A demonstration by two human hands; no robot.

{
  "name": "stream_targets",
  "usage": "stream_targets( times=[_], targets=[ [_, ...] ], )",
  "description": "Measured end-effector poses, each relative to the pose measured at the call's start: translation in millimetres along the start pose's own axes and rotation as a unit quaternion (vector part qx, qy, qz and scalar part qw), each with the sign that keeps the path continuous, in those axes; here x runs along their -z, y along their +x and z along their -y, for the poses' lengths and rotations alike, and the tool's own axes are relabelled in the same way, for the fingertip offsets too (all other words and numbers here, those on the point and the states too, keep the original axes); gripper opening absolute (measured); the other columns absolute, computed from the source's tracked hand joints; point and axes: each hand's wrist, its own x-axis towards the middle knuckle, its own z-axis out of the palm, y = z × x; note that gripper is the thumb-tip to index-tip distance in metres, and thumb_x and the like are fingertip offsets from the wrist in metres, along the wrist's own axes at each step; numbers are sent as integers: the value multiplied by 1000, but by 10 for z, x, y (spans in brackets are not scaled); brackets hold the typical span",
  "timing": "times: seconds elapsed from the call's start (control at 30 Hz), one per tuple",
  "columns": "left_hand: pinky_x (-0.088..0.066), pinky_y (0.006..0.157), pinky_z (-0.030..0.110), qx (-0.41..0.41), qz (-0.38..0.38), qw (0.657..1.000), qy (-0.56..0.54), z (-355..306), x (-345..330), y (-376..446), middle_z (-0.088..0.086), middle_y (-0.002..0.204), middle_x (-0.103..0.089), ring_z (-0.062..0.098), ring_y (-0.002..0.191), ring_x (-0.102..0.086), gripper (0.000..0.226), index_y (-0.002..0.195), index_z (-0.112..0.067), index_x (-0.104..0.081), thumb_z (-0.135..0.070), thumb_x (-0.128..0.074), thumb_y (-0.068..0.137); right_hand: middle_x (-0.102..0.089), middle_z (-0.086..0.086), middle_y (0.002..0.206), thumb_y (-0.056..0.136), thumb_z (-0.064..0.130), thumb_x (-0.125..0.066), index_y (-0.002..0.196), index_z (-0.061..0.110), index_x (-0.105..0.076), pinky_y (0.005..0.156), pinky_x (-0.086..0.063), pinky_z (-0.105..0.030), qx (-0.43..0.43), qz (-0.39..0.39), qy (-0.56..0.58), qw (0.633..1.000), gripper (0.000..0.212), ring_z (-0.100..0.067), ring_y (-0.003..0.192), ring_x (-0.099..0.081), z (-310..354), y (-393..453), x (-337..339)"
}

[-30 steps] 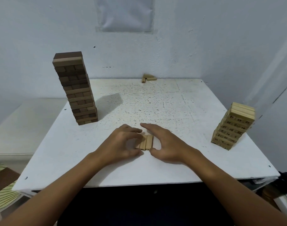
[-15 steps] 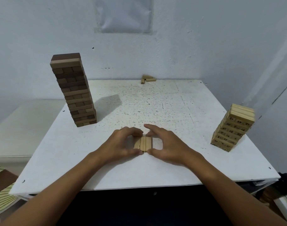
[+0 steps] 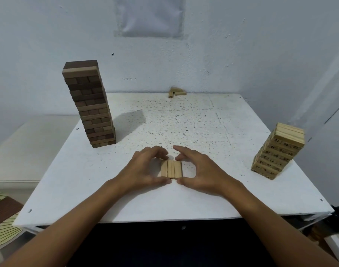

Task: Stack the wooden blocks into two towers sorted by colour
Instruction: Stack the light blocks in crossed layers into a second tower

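1. At the near middle of the table (image 3: 232,199), a row of three light blocks (image 3: 171,169) lies flat, sides touching; it is framed by the left hand (image 3: 145,168) and the right hand (image 3: 200,170).
2. Left hand: fingers curled, thumb at the near end of the row and fingertips at the far end; the row is pinched. Right hand: thumb at the near end, fingers arched over the far end; contact there cannot be confirmed.
3. Dark tower (image 3: 89,105), far left on the table: tall, many courses, capped by a dark course; judged largely complete.
4. Light tower (image 3: 278,151), right edge of the table: shorter, numbered blocks, seen leaning under the wide lens; judged unfinished.
5. Loose light blocks (image 3: 176,92), far edge by the wall: a few, not yet stacked.
6. Remaining work, as judged: the gathered row to be carried to the light tower, then the far blocks.
7. Obscured items: the far end of the row behind the fingertips; the count of the far blocks; the towers' hidden faces; most numbers illegible.
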Motion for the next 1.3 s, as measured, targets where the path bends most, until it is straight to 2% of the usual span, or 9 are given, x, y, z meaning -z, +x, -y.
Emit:
stream_targets(
  times=[0.17,0.37,0.57,0.77,1.0,1.2,1.3],
  targets=[
    [-47,93,44,-6,-19,1000,-14,18,-13,-6,-18,106,-68,8,108,-59,57,107,-46,-51,-51,-80,59,-58,21,121,74,35,-75,144,49,-31,104,-43,-40,4,-3,6,1000,84,-4,123,-48,-10,29,-35],
    [-49,89,43,-6,-19,1000,-21,22,-17,-5,-20,105,-68,9,107,-59,57,107,-46,-51,-51,-80,58,-58,21,121,75,34,-75,144,48,-32,105,-42,-39,3,-4,3,1000,83,-3,122,-47,-11,28,-24],
    [-48,89,37,-1,-12,1000,-16,1,9,-11,-21,106,-65,7,108,-56,61,110,-35,-56,-52,-79,57,-58,20,123,73,34,-77,145,49,-30,104,-42,-38,7,-7,6,1000,87,-2,123,-46,22,31,-21],
    [-46,91,41,7,-14,1000,-14,1,5,-18,-30,107,-63,9,109,-56,59,108,-44,-49,-49,-79,58,-58,22,119,73,33,-79,143,53,-28,102,-44,-37,2,-3,8,1000,89,-3,122,-46,35,56,-32],
    [-47,91,41,23,-15,999,-26,-42,23,4,-34,104,-61,3,107,-56,57,103,-44,-51,-45,-80,54,-59,22,115,71,33,-80,142,50,-32,101,-44,-33,-1,-1,11,1000,88,-3,120,-48,50,76,-37],
    [-43,96,42,32,-24,999,-28,-56,30,2,-34,103,-62,7,113,-52,67,106,-44,-46,-41,-84,52,-57,19,111,70,28,-78,135,49,-38,93,-47,-29,4,2,13,1000,79,-3,117,-51,111,90,-27],
    [-43,97,46,21,-29,999,-39,-96,91,35,-26,100,-67,11,111,-58,72,107,-45,-45,-46,-85,48,-57,19,110,70,24,-78,133,48,-40,87,-50,-31,14,-9,8,1000,77,-4,111,-52,205,80,47]
  ],
)
